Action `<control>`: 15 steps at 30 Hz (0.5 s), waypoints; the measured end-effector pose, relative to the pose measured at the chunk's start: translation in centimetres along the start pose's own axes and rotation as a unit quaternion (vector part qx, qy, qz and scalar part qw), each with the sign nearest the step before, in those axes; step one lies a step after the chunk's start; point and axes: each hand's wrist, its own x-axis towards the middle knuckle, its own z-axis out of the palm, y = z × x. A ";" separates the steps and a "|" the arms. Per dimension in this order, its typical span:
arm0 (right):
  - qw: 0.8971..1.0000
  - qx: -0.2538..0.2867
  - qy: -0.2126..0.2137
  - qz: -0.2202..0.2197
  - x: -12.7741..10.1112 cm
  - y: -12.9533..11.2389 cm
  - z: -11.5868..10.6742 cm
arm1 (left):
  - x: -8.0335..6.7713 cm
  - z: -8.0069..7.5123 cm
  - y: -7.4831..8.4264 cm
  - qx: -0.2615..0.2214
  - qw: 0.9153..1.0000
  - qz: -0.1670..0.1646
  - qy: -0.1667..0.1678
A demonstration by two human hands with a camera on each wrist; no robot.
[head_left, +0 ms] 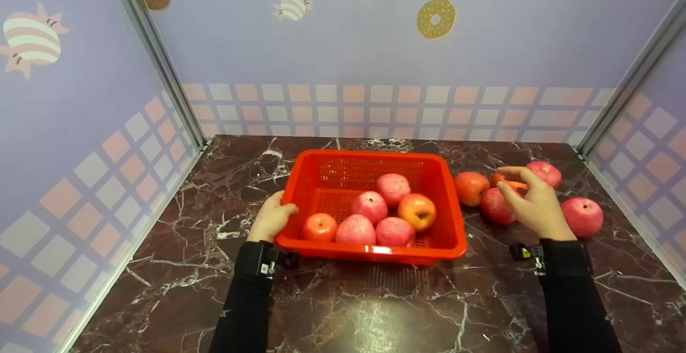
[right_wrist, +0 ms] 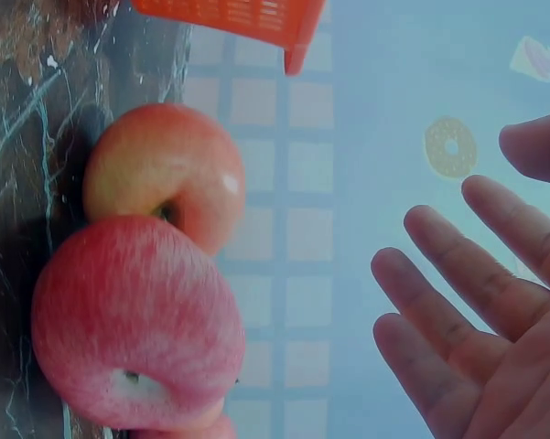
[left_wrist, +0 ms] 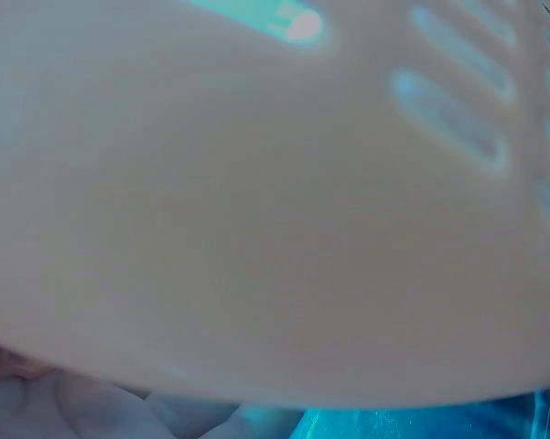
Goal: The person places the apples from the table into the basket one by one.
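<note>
Four apples (head_left: 497, 205) loose on marble right of red basket (head_left: 453, 219), six already inside; left hand (head_left: 270, 219) clamped on basket's left rim, right hand (head_left: 533, 203) spread, hovering over nearest apple — wrap fully, lift clear of rim.

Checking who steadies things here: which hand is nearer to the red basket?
Left. The left hand rests against the red basket at its left wall; the right hand hovers open over the apples on the table, apart from the basket.
</note>
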 end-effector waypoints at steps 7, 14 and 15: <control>0.999 -0.024 0.000 0.030 -0.1 0.6 -1.0 | 0.0 0.0 -0.1 -0.003 1.000 -0.006 -0.002; 0.997 -0.003 0.002 0.080 -0.3 1.7 -2.2 | 0.0 0.1 -0.1 -0.004 1.000 0.000 0.000; 0.997 -0.005 0.007 0.082 -0.3 1.9 -2.4 | 0.0 0.1 -0.1 -0.005 1.000 0.000 0.000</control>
